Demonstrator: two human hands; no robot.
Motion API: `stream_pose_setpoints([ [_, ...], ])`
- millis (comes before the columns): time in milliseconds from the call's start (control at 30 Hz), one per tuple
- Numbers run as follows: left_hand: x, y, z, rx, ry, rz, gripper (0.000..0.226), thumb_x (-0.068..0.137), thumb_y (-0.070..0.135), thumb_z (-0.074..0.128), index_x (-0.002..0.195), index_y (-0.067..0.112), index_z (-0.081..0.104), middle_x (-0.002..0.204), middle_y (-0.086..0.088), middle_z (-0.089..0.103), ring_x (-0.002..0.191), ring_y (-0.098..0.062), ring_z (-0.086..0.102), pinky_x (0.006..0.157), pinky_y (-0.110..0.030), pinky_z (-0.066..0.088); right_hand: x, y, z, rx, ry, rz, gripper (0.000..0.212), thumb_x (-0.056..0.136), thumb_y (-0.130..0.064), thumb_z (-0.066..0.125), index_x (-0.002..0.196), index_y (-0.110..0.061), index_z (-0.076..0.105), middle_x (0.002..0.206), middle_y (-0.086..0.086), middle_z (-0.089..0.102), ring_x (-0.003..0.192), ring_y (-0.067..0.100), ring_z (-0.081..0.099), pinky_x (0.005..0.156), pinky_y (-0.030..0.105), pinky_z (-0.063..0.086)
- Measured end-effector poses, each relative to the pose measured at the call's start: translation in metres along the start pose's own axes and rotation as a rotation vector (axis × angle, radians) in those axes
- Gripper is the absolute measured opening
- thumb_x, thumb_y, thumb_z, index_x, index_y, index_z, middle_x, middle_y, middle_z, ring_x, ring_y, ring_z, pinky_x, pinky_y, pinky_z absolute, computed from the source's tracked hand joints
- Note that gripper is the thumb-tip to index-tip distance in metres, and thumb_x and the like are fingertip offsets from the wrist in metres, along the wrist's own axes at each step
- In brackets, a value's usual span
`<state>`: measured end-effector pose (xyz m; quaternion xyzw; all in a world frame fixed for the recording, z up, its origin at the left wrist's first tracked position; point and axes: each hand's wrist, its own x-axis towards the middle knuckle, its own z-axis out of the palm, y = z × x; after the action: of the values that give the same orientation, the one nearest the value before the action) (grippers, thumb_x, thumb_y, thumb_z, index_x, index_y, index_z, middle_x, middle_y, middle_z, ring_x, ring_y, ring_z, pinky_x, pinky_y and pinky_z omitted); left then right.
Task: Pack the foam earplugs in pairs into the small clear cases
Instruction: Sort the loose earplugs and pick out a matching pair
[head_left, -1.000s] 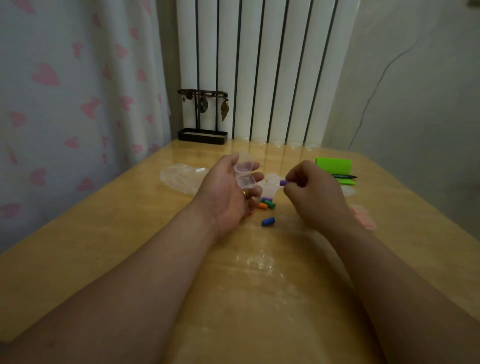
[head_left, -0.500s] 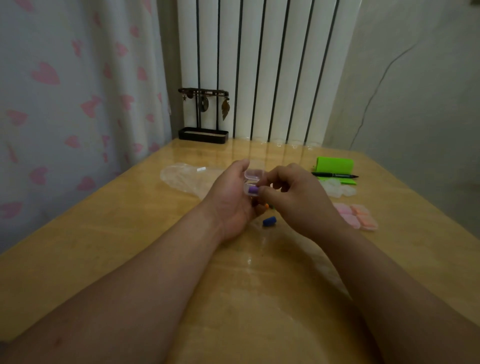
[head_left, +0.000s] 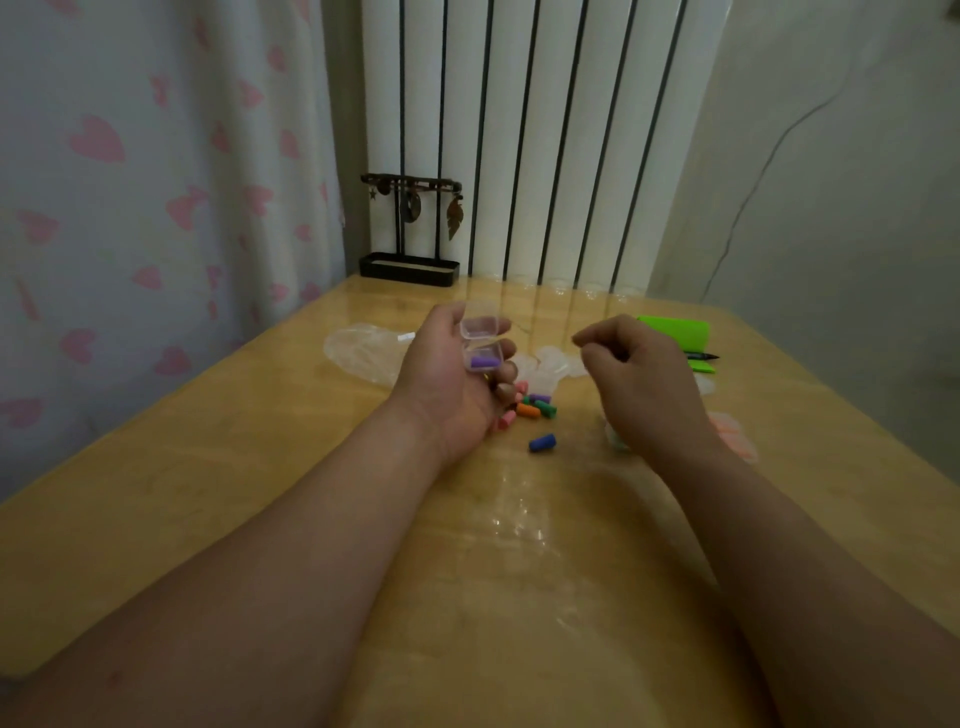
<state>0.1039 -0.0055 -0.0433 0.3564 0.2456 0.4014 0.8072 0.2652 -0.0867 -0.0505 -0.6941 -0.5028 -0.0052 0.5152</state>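
My left hand (head_left: 441, 384) holds a small clear case (head_left: 483, 345) with its lid up; a purple earplug (head_left: 484, 361) lies in its lower half. My right hand (head_left: 639, 384) hovers to the right of the case, fingers loosely curled with nothing in them. Below the left fingers, loose earplugs (head_left: 532, 408) in orange, green, purple and pink lie in a small pile on the table. A blue earplug (head_left: 542, 442) lies apart, nearer to me. Empty clear cases (head_left: 550, 364) sit between the hands, partly hidden.
A crumpled clear plastic bag (head_left: 363, 351) lies left of my left hand. A green box (head_left: 675, 335) and a black pen (head_left: 701, 356) sit at the far right. Pinkish filled cases (head_left: 735, 439) lie behind my right wrist. A black jewellery stand (head_left: 410, 265) is at the table's back edge.
My right hand carried a purple earplug to the case, left it inside, and has drawn back to the right with nothing in it. The left hand kept hold of the case.
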Motion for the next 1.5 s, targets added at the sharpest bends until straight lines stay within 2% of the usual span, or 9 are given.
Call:
stream_pose_setpoints([
  [133, 0.002, 0.001, -0.001, -0.018, 0.005, 0.008, 0.048, 0.109, 0.048, 0.043, 0.122, 0.008, 0.066, 0.086, -0.007, 0.056, 0.059, -0.014, 0.046, 0.055, -0.028, 0.036, 0.012, 0.016, 0.007, -0.226, -0.102, 0.061, 0.019, 0.102, -0.016, 0.062, 0.114, -0.022, 0.076, 0.103, -0.006, 0.071, 0.094, 0.011, 0.065, 0.074, 0.028, 0.049],
  [267, 0.001, 0.001, -0.001, -0.003, -0.006, 0.003, 0.050, 0.109, 0.049, 0.043, 0.123, 0.008, 0.067, 0.091, -0.008, 0.057, 0.061, -0.015, 0.049, 0.056, -0.028, 0.037, 0.024, 0.009, 0.023, -0.425, -0.238, 0.056, 0.014, 0.099, -0.024, 0.065, 0.107, -0.026, 0.077, 0.105, -0.005, 0.074, 0.100, 0.017, 0.067, 0.088, 0.040, 0.059],
  [367, 0.000, 0.002, -0.002, -0.015, 0.005, 0.009, 0.050, 0.109, 0.049, 0.044, 0.122, 0.007, 0.067, 0.091, -0.008, 0.058, 0.059, -0.015, 0.049, 0.058, -0.029, 0.036, 0.027, 0.008, 0.032, -0.523, -0.306, 0.094, 0.007, 0.094, -0.028, 0.069, 0.096, -0.029, 0.076, 0.097, -0.006, 0.074, 0.093, 0.017, 0.068, 0.084, 0.042, 0.062],
  [600, -0.001, 0.001, -0.001, 0.005, 0.013, 0.015, 0.051, 0.109, 0.050, 0.043, 0.124, 0.008, 0.068, 0.096, -0.010, 0.060, 0.059, -0.015, 0.051, 0.056, -0.029, 0.037, 0.034, 0.005, 0.039, -0.589, -0.360, 0.147, 0.005, 0.091, -0.031, 0.074, 0.091, -0.027, 0.075, 0.091, -0.003, 0.073, 0.087, 0.017, 0.068, 0.078, 0.037, 0.061],
  [967, 0.000, 0.000, 0.000, 0.035, -0.020, 0.003, 0.054, 0.109, 0.051, 0.043, 0.126, 0.007, 0.068, 0.097, -0.010, 0.059, 0.058, -0.015, 0.052, 0.055, -0.029, 0.038, 0.044, 0.004, 0.048, -0.570, -0.442, 0.194, 0.014, 0.087, -0.029, 0.071, 0.092, -0.018, 0.079, 0.087, 0.003, 0.076, 0.084, 0.023, 0.072, 0.083, 0.042, 0.064],
  [1133, -0.002, 0.000, 0.001, 0.050, -0.020, 0.002, 0.054, 0.110, 0.050, 0.042, 0.128, 0.006, 0.067, 0.099, -0.011, 0.058, 0.060, -0.014, 0.051, 0.057, -0.029, 0.039, 0.045, 0.005, 0.043, -0.504, -0.400, 0.203, 0.007, 0.093, -0.020, 0.074, 0.092, -0.018, 0.081, 0.094, 0.005, 0.077, 0.091, 0.022, 0.071, 0.087, 0.044, 0.063],
  [1267, -0.002, 0.000, 0.000, 0.060, -0.008, 0.004, 0.054, 0.111, 0.050, 0.041, 0.128, 0.005, 0.067, 0.105, -0.013, 0.058, 0.061, -0.015, 0.051, 0.058, -0.029, 0.040, 0.045, -0.004, 0.033, -0.456, -0.357, 0.165, 0.013, 0.099, -0.018, 0.072, 0.109, -0.018, 0.080, 0.102, -0.001, 0.075, 0.097, 0.018, 0.068, 0.086, 0.038, 0.059],
  [1333, -0.003, -0.001, 0.001, 0.068, -0.004, -0.001, 0.054, 0.111, 0.050, 0.040, 0.128, 0.006, 0.067, 0.105, -0.012, 0.059, 0.061, -0.014, 0.051, 0.058, -0.029, 0.040, 0.043, -0.009, 0.025, -0.431, -0.324, 0.153, 0.014, 0.101, -0.021, 0.071, 0.111, -0.017, 0.080, 0.106, 0.001, 0.075, 0.099, 0.019, 0.067, 0.088, 0.039, 0.059],
  [1500, -0.004, -0.002, 0.004, 0.077, -0.001, -0.027, 0.054, 0.111, 0.051, 0.041, 0.127, 0.007, 0.069, 0.107, -0.013, 0.061, 0.065, -0.016, 0.052, 0.064, -0.030, 0.042, 0.022, -0.003, 0.006, -0.182, -0.185, 0.172, 0.014, 0.103, -0.022, 0.068, 0.114, -0.020, 0.076, 0.109, -0.002, 0.072, 0.104, 0.018, 0.064, 0.088, 0.037, 0.053],
])
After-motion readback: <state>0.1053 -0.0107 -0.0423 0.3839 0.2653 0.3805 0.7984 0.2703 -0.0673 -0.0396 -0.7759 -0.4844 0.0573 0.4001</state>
